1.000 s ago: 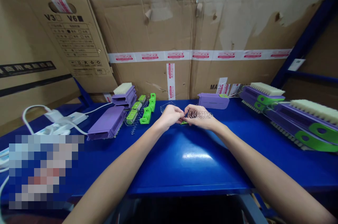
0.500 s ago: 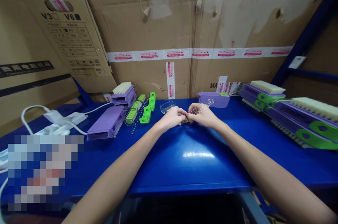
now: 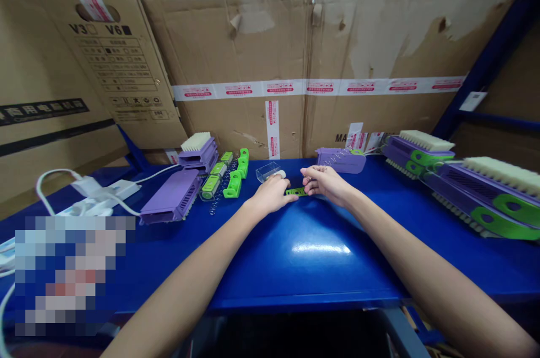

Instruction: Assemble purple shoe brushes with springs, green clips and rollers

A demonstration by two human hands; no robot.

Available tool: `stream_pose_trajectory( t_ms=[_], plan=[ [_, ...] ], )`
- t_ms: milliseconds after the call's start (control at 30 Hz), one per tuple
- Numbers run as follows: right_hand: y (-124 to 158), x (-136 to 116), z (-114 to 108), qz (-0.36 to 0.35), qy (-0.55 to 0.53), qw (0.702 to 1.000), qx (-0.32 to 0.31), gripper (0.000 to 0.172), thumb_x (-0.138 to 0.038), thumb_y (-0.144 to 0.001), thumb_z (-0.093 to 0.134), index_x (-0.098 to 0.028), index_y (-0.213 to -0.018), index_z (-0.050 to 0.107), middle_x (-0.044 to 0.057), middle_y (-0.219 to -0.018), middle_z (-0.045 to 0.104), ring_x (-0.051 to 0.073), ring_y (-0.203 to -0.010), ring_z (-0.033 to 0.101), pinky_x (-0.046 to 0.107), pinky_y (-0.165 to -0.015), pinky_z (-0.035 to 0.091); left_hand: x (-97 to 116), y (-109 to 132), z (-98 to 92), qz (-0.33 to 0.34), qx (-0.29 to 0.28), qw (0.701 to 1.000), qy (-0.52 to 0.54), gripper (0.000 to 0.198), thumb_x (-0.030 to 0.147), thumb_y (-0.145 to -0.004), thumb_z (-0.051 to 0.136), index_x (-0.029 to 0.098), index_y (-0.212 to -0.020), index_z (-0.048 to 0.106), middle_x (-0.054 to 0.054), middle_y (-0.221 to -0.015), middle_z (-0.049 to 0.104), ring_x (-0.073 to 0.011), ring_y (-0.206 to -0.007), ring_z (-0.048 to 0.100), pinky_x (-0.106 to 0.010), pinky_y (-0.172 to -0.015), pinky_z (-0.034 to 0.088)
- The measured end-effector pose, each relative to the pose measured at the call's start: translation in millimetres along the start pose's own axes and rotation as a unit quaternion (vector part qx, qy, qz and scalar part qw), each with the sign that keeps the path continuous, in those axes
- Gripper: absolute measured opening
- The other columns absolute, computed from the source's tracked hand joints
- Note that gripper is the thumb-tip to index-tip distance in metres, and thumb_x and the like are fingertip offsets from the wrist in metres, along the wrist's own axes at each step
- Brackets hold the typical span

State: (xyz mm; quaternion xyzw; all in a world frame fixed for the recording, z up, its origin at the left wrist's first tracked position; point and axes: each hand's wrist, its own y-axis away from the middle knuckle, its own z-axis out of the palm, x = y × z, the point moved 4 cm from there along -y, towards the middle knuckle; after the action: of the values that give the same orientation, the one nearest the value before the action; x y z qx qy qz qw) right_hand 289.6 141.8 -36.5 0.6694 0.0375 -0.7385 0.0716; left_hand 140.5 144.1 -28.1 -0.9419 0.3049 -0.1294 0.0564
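On the blue table [image 3: 304,257], a small flat green plastic part [image 3: 296,191] lies between my hands. The fingers of my left hand [image 3: 270,194] are curled down onto the part's left end and press it to the table. My right hand [image 3: 327,184] is closed in a pinch at the part's right end. It holds a thin wire spring [image 3: 334,161] that sticks up and away behind the fingers. A small clear plastic box [image 3: 267,171] stands just beyond my left hand.
At the left lie purple brush housings [image 3: 171,200], a white-bristled brush [image 3: 198,147], green parts [image 3: 234,178] and loose springs [image 3: 218,196]. One purple housing [image 3: 341,160] sits behind my right hand. Finished purple-and-green brushes [image 3: 485,192] line the right side. A white power strip [image 3: 99,189] and cardboard boxes [image 3: 261,37] are also there.
Both hands came down from above the table to the green part, which now lies flat. The spring swung from level to pointing up and away behind my right hand.
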Motion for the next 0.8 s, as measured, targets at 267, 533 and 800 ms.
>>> stream_pose_trajectory(
  t_ms=[267,533,800],
  plan=[
    [-3,0,3,-0.077,0.148,0.986,0.033,0.031,-0.04,-0.068,0.074,-0.016,-0.063,0.053,0.0,-0.056,0.058,0.008,-0.048,0.055,0.017,-0.041,0.042,-13,-5,-3.1,0.017,0.011,0.983,0.18,0.016,0.016,-0.067,0.068,0.018,-0.081,0.06,0.0,-0.073,0.06,-0.0167,-0.072,0.058,-0.025,-0.067,0.043],
    [-2,-6,1,-0.147,0.185,0.968,0.08,0.032,-0.045,-0.067,0.069,-0.016,-0.066,0.057,-0.001,-0.062,0.055,0.01,-0.056,0.049,0.021,-0.047,0.042,-11,-8,-7.3,-0.095,0.054,0.903,0.415,0.004,0.015,-0.078,0.059,0.013,-0.082,0.061,0.0,-0.062,0.061,-0.0098,-0.052,0.058,-0.02,-0.051,0.042],
    [3,-4,13,-0.12,0.117,0.983,0.081,0.036,-0.048,-0.063,0.072,-0.016,-0.066,0.056,-0.002,-0.062,0.053,0.01,-0.056,0.05,0.022,-0.044,0.048,-2,-1,-10.5,-0.165,0.058,0.796,0.579,0.011,0.012,-0.081,0.06,0.011,-0.09,0.056,-0.003,-0.067,0.064,-0.0136,-0.056,0.065,-0.023,-0.053,0.052]
  ],
)
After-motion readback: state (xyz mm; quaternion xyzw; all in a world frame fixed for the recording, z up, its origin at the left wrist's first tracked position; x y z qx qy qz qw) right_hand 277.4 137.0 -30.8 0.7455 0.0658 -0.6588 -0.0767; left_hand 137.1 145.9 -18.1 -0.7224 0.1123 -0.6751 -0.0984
